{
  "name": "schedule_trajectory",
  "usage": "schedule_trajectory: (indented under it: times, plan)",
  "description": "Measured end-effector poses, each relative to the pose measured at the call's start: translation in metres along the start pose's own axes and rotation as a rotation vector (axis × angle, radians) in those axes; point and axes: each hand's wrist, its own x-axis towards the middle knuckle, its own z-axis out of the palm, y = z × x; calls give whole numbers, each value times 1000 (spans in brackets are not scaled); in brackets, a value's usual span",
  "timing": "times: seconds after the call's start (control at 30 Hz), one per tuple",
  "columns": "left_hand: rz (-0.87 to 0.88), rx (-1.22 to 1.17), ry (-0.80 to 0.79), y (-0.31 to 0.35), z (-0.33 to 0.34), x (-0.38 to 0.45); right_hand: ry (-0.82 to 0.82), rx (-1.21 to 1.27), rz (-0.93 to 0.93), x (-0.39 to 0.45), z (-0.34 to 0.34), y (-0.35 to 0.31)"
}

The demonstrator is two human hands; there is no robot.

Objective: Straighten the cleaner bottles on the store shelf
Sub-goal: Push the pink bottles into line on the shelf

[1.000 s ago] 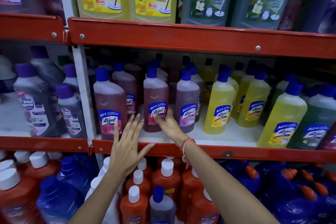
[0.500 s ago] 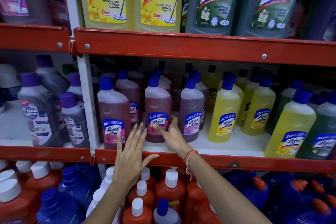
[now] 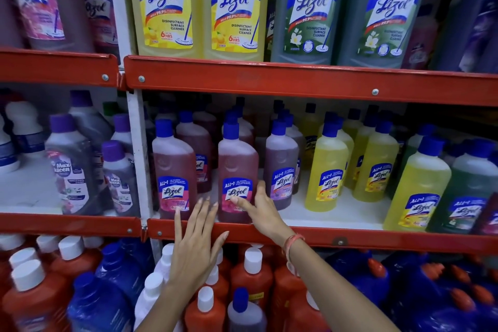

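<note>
On the middle shelf (image 3: 350, 237), several blue-capped Lizol cleaner bottles stand in rows. My right hand (image 3: 262, 213) grips the lower right side of the middle red bottle (image 3: 237, 159), thumb across its label and fingers behind its right edge. That bottle stands upright at the shelf's front edge, label forward. My left hand (image 3: 195, 245) is open with fingers spread in front of the red shelf lip. Its fingertips reach the base of the left red bottle (image 3: 172, 164) and the gap beside it. A purple bottle (image 3: 281, 162) stands just right of my right hand.
Yellow bottles (image 3: 327, 170) and green ones (image 3: 471, 183) fill the shelf's right part. Large Lizol bottles (image 3: 164, 8) stand on the shelf above, and orange and blue bottles (image 3: 250, 277) crowd the one below. A white post (image 3: 137, 148) separates the Max Kleen bottles (image 3: 70, 170) at left.
The middle red bottle has come forward to the shelf's front edge under my right hand. My view has moved closer and tilted up. My left hand stays open in place.
</note>
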Motion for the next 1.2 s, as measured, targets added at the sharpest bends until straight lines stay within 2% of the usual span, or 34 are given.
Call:
schedule_trajectory:
  times: [0.17, 0.73, 0.8, 0.97, 1.03, 1.1, 1.2]
  plan:
    - [-14, -6, -31, 0, -3, -8, -13, -39, -9, -8, -5, -1]
    - [14, 12, -62, -4, -6, -10, -26, 56, -49, -23, -20, 7]
    - [11, 19, -64, -4, -4, -10, 53, 50, -85, -25, -28, 10]
    - [2, 30, -65, -4, -2, -10, 446, -111, -138, -17, -50, 21]
    - [-1, 26, -61, -4, -1, -10, 506, -121, -126, -9, -57, 20]
    - [-2, 28, -59, -4, 0, -10, 467, -82, -87, 3, -64, 20]
    - [-2, 35, -54, -4, 1, -10, 283, 106, -21, 19, -71, 24]
